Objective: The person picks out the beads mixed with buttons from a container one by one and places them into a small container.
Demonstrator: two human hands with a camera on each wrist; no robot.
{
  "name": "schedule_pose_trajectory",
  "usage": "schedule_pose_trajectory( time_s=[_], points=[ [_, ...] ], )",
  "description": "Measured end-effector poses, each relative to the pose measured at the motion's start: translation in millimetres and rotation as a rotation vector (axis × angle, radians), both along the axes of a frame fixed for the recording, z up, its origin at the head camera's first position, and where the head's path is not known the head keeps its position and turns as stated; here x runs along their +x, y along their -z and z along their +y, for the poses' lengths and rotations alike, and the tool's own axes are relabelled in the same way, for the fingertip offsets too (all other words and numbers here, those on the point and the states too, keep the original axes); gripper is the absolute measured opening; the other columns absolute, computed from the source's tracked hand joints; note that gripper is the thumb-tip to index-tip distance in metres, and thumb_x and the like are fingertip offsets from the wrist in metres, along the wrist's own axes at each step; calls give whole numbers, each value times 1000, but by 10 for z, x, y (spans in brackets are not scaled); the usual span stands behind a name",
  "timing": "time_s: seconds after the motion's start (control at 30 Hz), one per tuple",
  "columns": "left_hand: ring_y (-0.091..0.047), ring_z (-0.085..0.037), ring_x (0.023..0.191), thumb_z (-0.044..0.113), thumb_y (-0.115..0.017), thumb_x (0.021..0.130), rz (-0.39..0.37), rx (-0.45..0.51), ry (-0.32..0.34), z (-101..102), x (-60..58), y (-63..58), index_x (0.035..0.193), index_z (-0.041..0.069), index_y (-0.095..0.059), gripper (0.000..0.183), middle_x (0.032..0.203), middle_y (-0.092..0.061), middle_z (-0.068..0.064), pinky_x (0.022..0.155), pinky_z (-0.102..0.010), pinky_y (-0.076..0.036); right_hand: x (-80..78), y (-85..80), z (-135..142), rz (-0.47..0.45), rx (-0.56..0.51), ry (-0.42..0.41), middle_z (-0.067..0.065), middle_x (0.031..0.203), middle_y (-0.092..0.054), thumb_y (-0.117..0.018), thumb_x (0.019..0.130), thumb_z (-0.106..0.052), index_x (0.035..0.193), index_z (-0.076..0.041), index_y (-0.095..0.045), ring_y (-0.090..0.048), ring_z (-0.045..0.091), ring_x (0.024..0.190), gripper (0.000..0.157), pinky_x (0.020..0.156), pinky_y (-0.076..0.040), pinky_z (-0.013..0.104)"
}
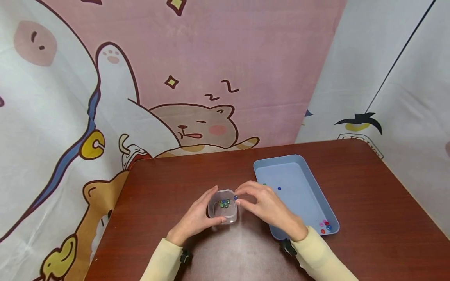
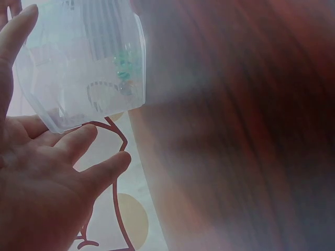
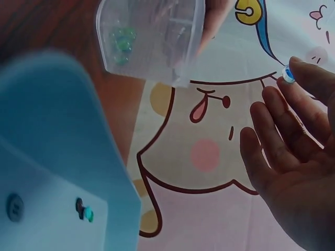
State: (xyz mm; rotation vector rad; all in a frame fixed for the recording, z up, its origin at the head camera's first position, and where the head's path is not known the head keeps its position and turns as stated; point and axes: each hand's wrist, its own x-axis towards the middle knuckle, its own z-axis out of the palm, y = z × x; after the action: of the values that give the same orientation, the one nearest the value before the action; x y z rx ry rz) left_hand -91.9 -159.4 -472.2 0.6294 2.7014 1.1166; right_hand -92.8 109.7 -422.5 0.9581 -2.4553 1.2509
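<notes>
My left hand (image 1: 197, 219) holds a small clear plastic box (image 1: 228, 215) between thumb and fingers, its open top facing up. Several green and blue glass marbles (image 1: 224, 203) lie together inside the box. Just at the box's right rim, my right hand (image 1: 270, 203) pinches a clear marble with a blue core (image 3: 288, 74) between thumb and index finger. The right hand's other fingers (image 3: 275, 141) are spread away from the marble in the right wrist view. In the left wrist view the box (image 2: 68, 78) stands against the fingers and thumb.
A light blue tray (image 1: 299, 175) lies on the brown table (image 1: 365, 187), partly under my right forearm. Red and pink pieces and a blue marble (image 1: 328, 227) sit in its near right corner. A dark button (image 3: 15, 207) also lies in it. A cartoon cloth (image 1: 274, 78) hangs behind.
</notes>
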Motion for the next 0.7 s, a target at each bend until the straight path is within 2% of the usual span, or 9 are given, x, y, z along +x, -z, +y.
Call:
schedule_pose_trajectory(
  time_s=[0.2,0.5,0.7],
  points=[
    [-44,-32,144,48,-87,82,4,-7,-1,3,7,-4,161,8,-35,103,164,-37,-11,113,-54,-40,7,83,-65,-16,-15,8,-12,109,-70,-83,90,-16,105,-18,-78,-68,7,102,17,84,-57,34],
    [-43,-32,145,49,-86,83,-7,-21,-4,6,9,-7,162,9,-34,103,165,-36,-11,113,-55,-40,8,172,-136,-74,30,-10,-8,112,-71,-79,93,-17,108,-16,-77,-68,12,106,15,88,-57,38],
    [-42,-31,145,50,-86,83,-13,-24,-5,7,3,4,162,9,-33,104,165,-35,-10,114,-55,-39,-10,197,-163,-61,39,-8,-7,111,-71,-80,93,-15,108,-16,-77,-68,12,104,16,87,-58,36]
  ],
)
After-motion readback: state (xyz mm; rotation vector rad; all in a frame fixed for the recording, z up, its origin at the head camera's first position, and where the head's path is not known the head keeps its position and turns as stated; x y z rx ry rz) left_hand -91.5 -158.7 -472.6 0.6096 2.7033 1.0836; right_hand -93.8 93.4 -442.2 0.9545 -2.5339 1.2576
